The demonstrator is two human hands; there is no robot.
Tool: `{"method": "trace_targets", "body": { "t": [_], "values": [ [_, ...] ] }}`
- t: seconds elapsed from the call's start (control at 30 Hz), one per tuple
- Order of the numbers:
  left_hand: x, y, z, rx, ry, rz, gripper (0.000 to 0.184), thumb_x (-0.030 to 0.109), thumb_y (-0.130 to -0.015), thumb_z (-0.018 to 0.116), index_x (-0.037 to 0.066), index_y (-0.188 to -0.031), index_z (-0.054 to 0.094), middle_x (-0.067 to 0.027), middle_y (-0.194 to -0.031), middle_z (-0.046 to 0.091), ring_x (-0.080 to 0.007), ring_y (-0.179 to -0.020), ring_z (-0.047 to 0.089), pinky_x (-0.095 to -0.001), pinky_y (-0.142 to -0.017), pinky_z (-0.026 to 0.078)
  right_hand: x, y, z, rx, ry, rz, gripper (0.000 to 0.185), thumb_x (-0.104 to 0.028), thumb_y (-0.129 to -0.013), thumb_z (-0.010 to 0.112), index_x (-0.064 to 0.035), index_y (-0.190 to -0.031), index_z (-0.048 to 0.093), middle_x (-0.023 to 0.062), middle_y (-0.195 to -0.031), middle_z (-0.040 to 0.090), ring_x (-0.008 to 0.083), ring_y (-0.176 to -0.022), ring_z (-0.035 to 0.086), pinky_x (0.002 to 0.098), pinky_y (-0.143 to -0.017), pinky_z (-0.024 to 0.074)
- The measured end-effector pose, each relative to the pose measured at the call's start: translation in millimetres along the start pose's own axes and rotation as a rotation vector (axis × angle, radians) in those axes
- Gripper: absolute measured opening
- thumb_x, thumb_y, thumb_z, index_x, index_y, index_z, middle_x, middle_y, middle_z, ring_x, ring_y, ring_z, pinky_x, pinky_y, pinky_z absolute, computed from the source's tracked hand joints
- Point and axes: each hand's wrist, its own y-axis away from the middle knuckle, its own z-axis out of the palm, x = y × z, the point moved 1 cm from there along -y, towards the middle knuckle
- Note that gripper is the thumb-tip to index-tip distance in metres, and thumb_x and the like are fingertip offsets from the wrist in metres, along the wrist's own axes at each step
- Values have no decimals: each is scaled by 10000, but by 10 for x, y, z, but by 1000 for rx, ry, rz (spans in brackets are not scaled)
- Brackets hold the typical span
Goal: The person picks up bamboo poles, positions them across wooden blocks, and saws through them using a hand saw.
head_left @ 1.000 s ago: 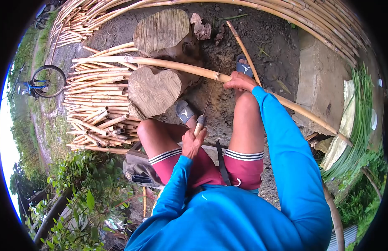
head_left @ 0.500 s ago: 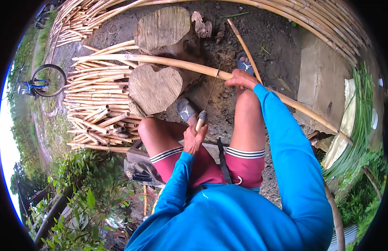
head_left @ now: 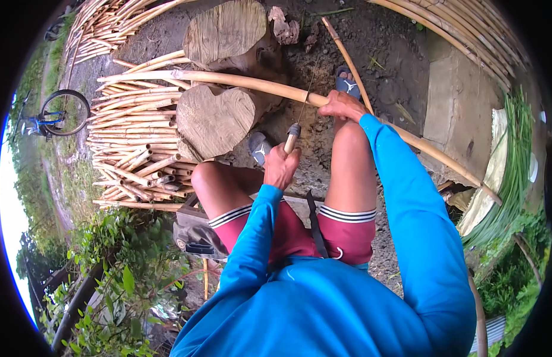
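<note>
A long bamboo pole runs slantwise across the view, over the two cut stumps' near side. My right hand is closed around it above my right knee. My left hand grips the pale handle of a hand saw between my knees. Its thin blade points away from me and crosses the pole just left of my right hand, at a dark mark on the bamboo. The blade shows nearly edge-on, so its teeth cannot be made out.
Two wooden stumps stand ahead, beside stacked bamboo pieces. Another bamboo stick leans near my right sandal. Long poles and green strips lie to the right. A bicycle is at far left.
My left hand has pushed forward, away from my body, sliding the saw lengthwise across the pole. My right hand stays closed on the pole; the view has shifted slightly.
</note>
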Motion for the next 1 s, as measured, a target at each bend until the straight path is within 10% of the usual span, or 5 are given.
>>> {"method": "trace_targets", "body": {
  "t": [0.13, 0.17, 0.73, 0.8, 1.0],
  "values": [
    [125, 37, -26, 42, 87, 22, 379, 337, -785, 608, -35, -853, 626, -229, -721, 621, -369, -686, 612, -430, -701, 476, -87, 102, -73, -4, 14, -9, 530, -538, -690, 660, -35, -568, 545, 78, -457, 505, 226, -438, 530, 385, -460, 359],
    [126, -2, -31, -18, 89, -45, 371, 332, -787, 609, -32, -857, 630, -226, -717, 622, -349, -687, 616, -427, -701, 477, -111, 102, -123, -68, 46, 11, 424, -415, -673, 614, 4, -723, 656, 154, -622, 645, 282, -561, 640, 399, -541, 493],
    [-256, 708, -313, -54, 46, -86, 333, 286, -809, 630, -19, -932, 678, -134, -657, 603, -195, -628, 590, -365, -628, 474, -71, 20, -68, -111, 51, 91, 367, -361, -674, 613, 1, -721, 634, 137, -595, 618, 246, -519, 593, 380, -519, 460],
    [-179, 738, -300, -138, 14, -192, 299, 263, -813, 610, 4, -939, 688, -178, -728, 650, -254, -691, 647, -384, -702, 501, -23, 9, -22, -19, -12, -25, 477, -440, -712, 660, -34, -529, 489, 67, -451, 476, 200, -406, 481, 374, -423, 311],
    [149, -509, 231, 10, -31, -186, 458, 370, -786, 576, -60, -931, 636, -301, -804, 639, -445, -802, 645, -476, -748, 489, -115, 22, -7, -73, 68, 152, 378, -372, -650, 617, -4, -734, 637, 99, -619, 622, 248, -526, 599, 376, -492, 451]
  ]
}}
